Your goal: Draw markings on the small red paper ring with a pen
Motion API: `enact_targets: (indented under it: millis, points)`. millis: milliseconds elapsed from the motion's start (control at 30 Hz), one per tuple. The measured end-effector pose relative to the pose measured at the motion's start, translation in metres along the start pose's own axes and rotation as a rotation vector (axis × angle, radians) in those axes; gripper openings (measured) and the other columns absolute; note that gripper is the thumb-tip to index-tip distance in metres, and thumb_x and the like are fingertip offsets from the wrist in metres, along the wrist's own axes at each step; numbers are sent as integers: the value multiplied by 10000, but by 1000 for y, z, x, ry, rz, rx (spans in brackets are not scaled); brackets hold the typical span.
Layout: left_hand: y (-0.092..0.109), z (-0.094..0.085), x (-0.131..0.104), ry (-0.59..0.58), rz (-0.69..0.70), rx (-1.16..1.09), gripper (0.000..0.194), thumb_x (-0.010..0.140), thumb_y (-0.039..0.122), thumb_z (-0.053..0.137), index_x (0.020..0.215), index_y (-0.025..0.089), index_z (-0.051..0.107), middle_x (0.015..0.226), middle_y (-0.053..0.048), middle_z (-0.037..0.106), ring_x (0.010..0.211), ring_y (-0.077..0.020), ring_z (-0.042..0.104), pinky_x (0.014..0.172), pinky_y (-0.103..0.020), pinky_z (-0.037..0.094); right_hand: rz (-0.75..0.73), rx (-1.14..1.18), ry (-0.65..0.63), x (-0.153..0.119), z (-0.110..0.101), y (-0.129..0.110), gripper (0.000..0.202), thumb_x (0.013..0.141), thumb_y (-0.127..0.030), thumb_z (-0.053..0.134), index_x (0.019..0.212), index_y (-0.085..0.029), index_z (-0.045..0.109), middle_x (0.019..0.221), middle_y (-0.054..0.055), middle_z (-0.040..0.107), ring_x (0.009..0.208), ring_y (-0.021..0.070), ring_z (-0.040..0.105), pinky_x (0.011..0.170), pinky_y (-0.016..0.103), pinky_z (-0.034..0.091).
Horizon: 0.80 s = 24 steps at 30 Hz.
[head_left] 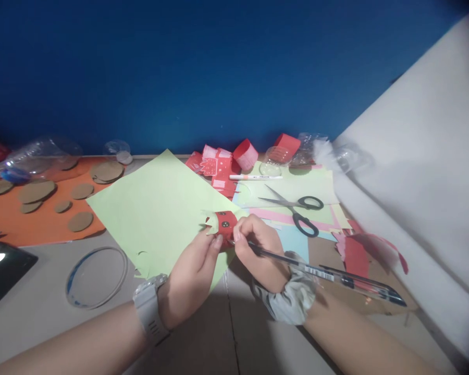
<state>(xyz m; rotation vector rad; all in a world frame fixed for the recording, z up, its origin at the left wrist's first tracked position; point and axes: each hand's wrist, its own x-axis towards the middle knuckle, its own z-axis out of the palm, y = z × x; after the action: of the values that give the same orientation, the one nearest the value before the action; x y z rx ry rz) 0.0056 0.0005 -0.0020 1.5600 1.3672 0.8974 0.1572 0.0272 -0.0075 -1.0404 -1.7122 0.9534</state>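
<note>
Between my two hands is a small red paper piece [226, 224] with dark eye-like marks and a jagged pale green strip [211, 224] at its left end. My left hand [193, 271] pinches its lower left part between thumb and fingers. My right hand [260, 250] is closed around a black pen [320, 272], its fingertips at the right side of the red piece. The pen's tip end is mostly hidden by the fingers. Under and behind the piece lies a light green paper sheet [160, 203].
Black-handled scissors [295, 207] and a white marker [255, 177] lie right of centre on coloured papers. Red paper rings [245, 154] stand behind. Left are cardboard discs [37, 191] on orange paper [8, 229], a tape ring [97, 277] and a phone [8, 271].
</note>
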Motion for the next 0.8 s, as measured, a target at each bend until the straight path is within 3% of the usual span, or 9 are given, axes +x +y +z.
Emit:
enact_targets:
  millis: [667, 800]
  points:
    - [0, 1, 0, 20, 0, 6, 223, 990, 228, 398, 829, 211, 552, 838, -15, 654, 809, -182, 608, 801, -293, 482, -62, -50, -35, -1, -1, 0, 258, 865, -138, 540, 680, -227, 384, 648, -39, 470, 574, 120, 420, 547, 273, 351]
    - [2, 1, -2, 35, -51, -84, 265, 1003, 267, 396, 763, 222, 499, 739, 20, 570, 727, -156, 548, 724, -262, 451, -114, 51, 45, -5, 1, 0, 228, 877, -105, 526, 727, -230, 409, 692, -34, 505, 566, 111, 431, 530, 264, 339]
